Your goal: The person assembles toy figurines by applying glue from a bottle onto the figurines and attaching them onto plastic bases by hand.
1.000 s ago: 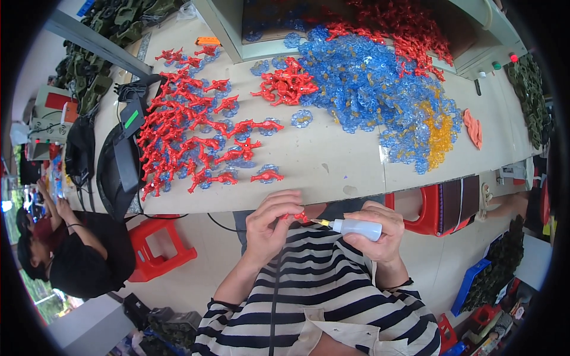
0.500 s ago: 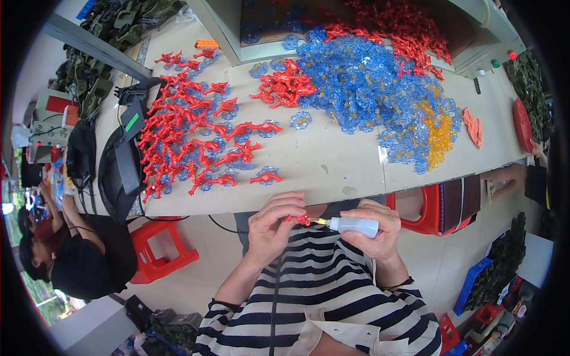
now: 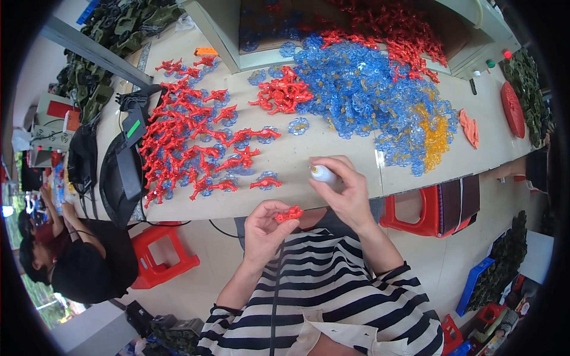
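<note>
Red and glossy, a figure [image 3: 289,214] is pinched at the frame's lower centre by the left hand [image 3: 265,234], fingers bent; the right hand's [image 3: 350,194] fingers (higher up) grip a white bottle [image 3: 322,174].

Left hand [image 3: 264,234] pinches small red figure [image 3: 290,215] just off table edge. Right hand [image 3: 350,191] grips pale bottle [image 3: 323,174] over table [image 3: 297,151], apart from the figure. Red figures [image 3: 172,129], many on clear blue pieces, spread across table's left. Big heap of blue pieces [image 3: 350,89] right of middle, yellow pieces [image 3: 436,137] at its right end. Orange cloth [image 3: 469,128] beside heap. Red stool [image 3: 163,255] lower left, dark-clothed co-worker [image 3: 89,261] far left.
</note>
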